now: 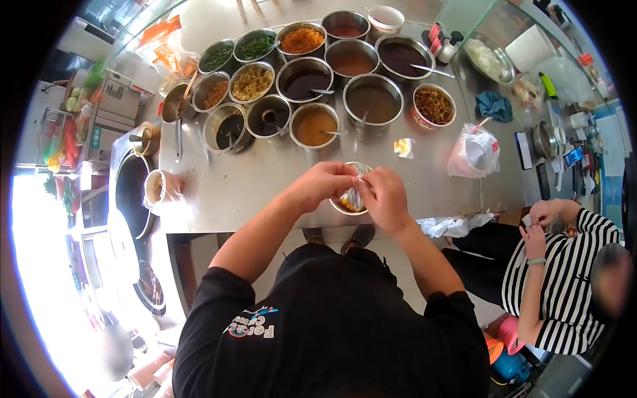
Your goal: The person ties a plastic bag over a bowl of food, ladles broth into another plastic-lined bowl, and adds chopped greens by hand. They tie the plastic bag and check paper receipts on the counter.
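Observation:
At the front edge of the steel counter [265,189], a round bowl [346,208] holds a clear plastic bag [352,199] with something orange-brown in it. My left hand [322,186] pinches the gathered top of the bag from the left. From the other side my right hand [385,199] grips the same plastic, its fingertips almost touching those of the left. Both hands are just above the bowl and cover part of it. Beyond them, a small yellowish item in a wrapper [403,148] lies on the counter.
Several steel pots of sauces and toppings, such as an amber sauce [314,126], stand behind my hands. To the right are a tub of brown shreds [433,106] and a bagged container [474,152]. A person in a striped shirt [554,278] sits at the right.

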Demonstrator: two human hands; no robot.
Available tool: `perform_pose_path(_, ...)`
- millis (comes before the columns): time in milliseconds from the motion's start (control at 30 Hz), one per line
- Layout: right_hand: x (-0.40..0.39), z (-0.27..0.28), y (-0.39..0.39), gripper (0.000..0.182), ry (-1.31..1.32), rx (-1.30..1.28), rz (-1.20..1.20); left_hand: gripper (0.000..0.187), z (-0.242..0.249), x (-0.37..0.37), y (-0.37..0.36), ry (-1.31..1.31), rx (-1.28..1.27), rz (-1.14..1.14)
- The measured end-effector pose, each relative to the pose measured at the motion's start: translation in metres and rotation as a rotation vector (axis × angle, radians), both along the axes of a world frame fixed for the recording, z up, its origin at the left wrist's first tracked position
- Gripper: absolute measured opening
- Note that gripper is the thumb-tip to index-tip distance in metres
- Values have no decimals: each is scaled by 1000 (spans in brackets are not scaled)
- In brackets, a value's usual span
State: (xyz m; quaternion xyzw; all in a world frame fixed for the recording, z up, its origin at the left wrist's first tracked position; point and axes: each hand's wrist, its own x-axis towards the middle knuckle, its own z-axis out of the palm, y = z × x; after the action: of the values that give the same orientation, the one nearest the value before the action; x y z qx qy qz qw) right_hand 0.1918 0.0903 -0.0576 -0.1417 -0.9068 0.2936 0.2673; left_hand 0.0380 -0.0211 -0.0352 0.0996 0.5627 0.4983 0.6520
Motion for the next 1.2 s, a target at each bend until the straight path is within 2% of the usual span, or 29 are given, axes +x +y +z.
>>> perform_pose_path(33, 1, 0, 0, 19, -1, -2, -5, 15, -1, 2, -4, -1, -2, -5)
perform_pose_path(100, 8, 0, 4, 10, -227, -1290, 71, 9, -6, 7, -13, 520, 261, -55)
perform_pose_path(133, 12, -2, 9, 10, -227, -1290, 71, 9, -8, 9, -17, 520, 261, -55)
perform_pose_path(200, 18, -9, 22, 10, -323, -1475, 82, 11, -13, 7, -22, 1124, 297, -148)
perform_pose_path(267, 22, -18, 28, 10, -344, -1424, 98, 12, -23, 2, -26, 1113, 319, -109)
perform_pose_path(333, 37, -27, 30, 13, -378, -1319, -111, 14, -32, -5, -36, 1158, 76, -63)
perform_pose_path(367, 46, -28, 27, 17, -391, -1176, -47, 17, -33, 2, -39, 1187, 47, -75)
perform_pose_path(400, 47, -24, 23, 17, -394, -1180, -51, 17, -28, 5, -40, 1181, 46, -79)
perform_pose_path(467, 34, -14, 23, 15, -250, -691, -81, 22, -14, 2, -30, 1148, 54, -18)
perform_pose_path(500, 26, -3, 22, 15, -245, -687, -86, 22, -4, 3, -24, 1151, 61, -21)
perform_pose_path(567, 11, 18, 14, 10, -97, -1042, 43, 20, 11, 9, -16, 1098, 286, -148)
perform_pose_path(667, -4, 25, 15, 14, -136, -990, 167, 19, -7, 9, 0, 1037, 302, -173)
perform_pose_path(700, -7, 28, 12, 18, 54, -1220, 206, 18, -7, 8, 3, 978, 301, -88)
perform_pose_path(733, -5, 27, 12, 18, 55, -1220, 206, 18, -8, 7, 3, 978, 301, -88)
perform_pose_path(800, 1, 25, 15, 22, 126, -1249, 63, 20, -8, 6, 3, 646, 123, -2)
perform_pose_path(867, 0, 17, 8, 17, 172, -1265, 17, 22, -14, 5, 0, 619, 133, 11)
perform_pose_path(933, 1, -13, 0, 8, -151, -1245, 64, 36, -32, 3, -7, 705, 174, 11)
perform_pose_path(967, 2, -17, -2, 4, -122, -1263, 17, 36, -34, 1, -11, 705, 173, 11)
perform_pose_path(1033, 2, -21, 5, 5, -148, -1261, 22, 57, -15, -5, -19, 1174, -121, -64)
perform_pose_path(1067, 5, -23, 7, 5, -188, -1262, 13, 57, -10, 2, -23, 1174, -120, -63)
perform_pose_path(1133, 1, -23, 1, 5, -131, -1206, -8, 64, 0, 12, -29, 1371, 73, -7)
perform_pose_path(1200, -2, -21, -4, 5, -86, -1156, -29, 61, 12, 15, -27, 1333, 30, -31)
